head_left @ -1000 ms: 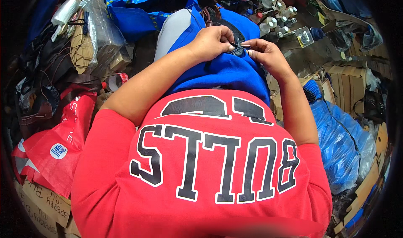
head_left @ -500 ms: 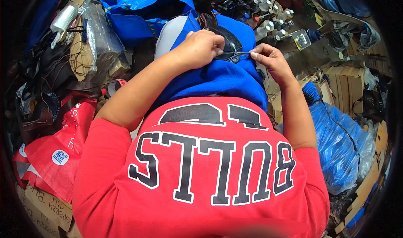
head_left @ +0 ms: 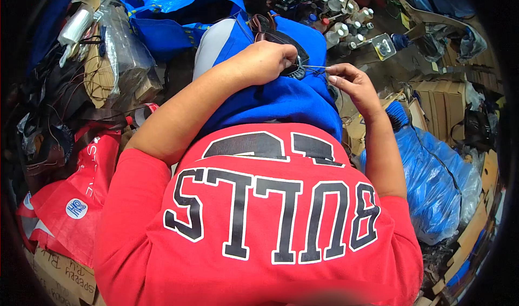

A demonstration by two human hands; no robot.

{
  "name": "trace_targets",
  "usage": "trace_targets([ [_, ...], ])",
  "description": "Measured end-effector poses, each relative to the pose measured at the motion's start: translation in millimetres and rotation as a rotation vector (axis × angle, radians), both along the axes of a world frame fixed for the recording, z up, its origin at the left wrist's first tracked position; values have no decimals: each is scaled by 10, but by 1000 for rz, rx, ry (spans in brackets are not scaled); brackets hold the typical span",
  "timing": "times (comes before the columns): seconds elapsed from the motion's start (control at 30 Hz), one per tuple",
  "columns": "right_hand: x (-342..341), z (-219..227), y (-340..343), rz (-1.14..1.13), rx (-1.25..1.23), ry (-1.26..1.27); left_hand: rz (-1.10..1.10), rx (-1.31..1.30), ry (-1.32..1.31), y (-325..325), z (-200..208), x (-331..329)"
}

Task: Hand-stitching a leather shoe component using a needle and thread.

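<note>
Nearest, the right hand [head_left: 350,83] pinches the end of a thin pale thread [head_left: 312,66], drawn taut and running nearly level, left to right, between both hands. Just beyond, the left hand [head_left: 265,62] is clenched over a small dark leather piece [head_left: 296,64] (mostly hidden under the fingers, so its shape cannot be told). Both rest on the blue-clad lap [head_left: 281,98], at its far edge. Farther off lie small bottles [head_left: 340,30] and a blue bag [head_left: 167,14].
</note>
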State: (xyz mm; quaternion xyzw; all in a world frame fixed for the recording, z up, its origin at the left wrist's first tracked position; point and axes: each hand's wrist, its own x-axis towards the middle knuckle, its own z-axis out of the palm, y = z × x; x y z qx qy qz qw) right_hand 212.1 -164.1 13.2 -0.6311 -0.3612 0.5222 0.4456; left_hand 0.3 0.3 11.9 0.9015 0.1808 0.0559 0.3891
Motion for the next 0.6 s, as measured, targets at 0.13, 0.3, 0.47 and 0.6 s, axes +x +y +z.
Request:
trace_targets([
  [0.13,-153,-90,87,15,90,-237,19,-72,7,-10,-15,-33],
  [0.3,-75,143,-16,37,114,-309,19,-63,13,-11,4,-55],
  [0.47,129,201,221,84,233,-723,-53,109,35,-26,50,-8],
  [0.6,112,141,427,74,193,-945,-41,164,78,-24,66,-21],
])
